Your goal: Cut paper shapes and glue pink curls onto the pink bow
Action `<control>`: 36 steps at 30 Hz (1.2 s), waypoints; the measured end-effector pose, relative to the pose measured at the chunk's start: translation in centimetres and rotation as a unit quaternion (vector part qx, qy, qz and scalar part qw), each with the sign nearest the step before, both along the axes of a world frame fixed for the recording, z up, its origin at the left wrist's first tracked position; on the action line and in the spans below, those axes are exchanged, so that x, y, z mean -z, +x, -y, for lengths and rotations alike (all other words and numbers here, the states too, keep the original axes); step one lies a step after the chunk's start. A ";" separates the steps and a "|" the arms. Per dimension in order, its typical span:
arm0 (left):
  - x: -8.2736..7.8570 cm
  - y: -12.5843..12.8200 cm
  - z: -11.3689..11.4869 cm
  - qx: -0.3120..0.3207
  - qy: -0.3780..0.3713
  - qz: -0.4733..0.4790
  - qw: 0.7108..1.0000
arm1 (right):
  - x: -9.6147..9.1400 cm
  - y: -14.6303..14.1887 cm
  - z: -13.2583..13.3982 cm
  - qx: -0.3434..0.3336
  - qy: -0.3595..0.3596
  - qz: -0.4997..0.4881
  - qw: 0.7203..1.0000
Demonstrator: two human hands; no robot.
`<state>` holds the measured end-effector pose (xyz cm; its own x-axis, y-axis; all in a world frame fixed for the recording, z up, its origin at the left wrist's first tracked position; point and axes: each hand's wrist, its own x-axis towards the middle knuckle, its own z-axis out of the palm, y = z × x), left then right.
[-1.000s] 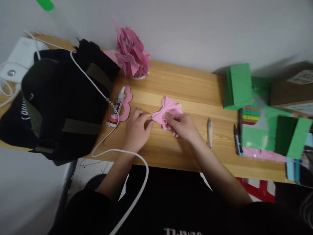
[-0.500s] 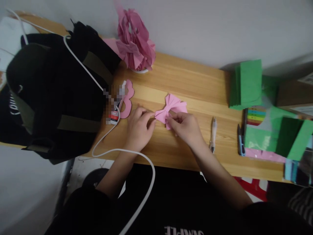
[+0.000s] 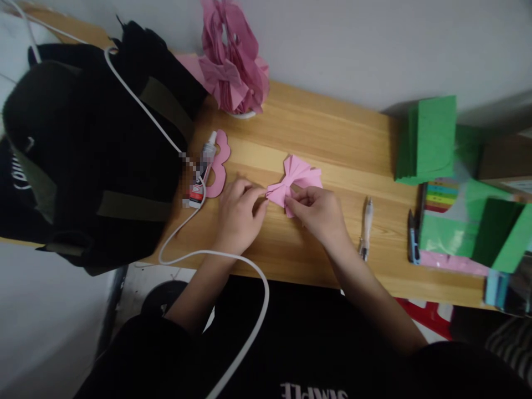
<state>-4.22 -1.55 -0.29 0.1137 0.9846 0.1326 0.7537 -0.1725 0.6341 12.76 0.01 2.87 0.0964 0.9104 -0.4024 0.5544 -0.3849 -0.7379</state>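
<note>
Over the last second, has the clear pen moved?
No. The clear pen keeps its gap and slant relative to the blue-and-black tool beside it; both drift rightward together in frame, which fits camera motion.

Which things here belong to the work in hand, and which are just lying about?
In the work:
- pink bow, pinched by the right hand, left hand at its edge
- perhaps the pink bundle, which bears a similar bow
- perhaps the tube

Apparently just lying about:
- black bag
- white cable
- pen
- green stack
</note>
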 end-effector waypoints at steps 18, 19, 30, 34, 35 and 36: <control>-0.3 0.1 0.0 0.008 -0.013 -0.009 1.000 | -0.4 2.7 -6.5 -0.122 0.145 0.140 0.972; -0.3 0.1 0.0 0.009 -0.013 -0.009 1.000 | -0.4 2.6 -6.8 -0.129 0.139 0.133 0.973; 0.3 -0.2 -0.3 0.006 -0.007 -0.004 1.000 | -1.4 2.6 -6.1 -0.150 0.040 -0.029 0.988; 0.4 -0.3 -0.2 0.002 -0.006 -0.008 1.000 | -3.4 2.9 -5.0 -0.130 0.043 -0.049 0.989; 0.4 -0.2 -0.1 0.001 -0.005 -0.011 1.000 | -4.2 3.0 -4.7 -0.120 0.057 -0.041 0.990; 0.4 -0.2 0.0 0.000 -0.004 -0.014 1.000 | -5.0 3.1 -4.5 -0.109 0.076 -0.028 0.991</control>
<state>-4.44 -1.51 -0.65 0.1176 0.9855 0.1223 0.7711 -0.1682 0.6141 15.83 4.47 7.91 -0.1284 0.9576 -0.2579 0.5695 -0.1417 -0.8097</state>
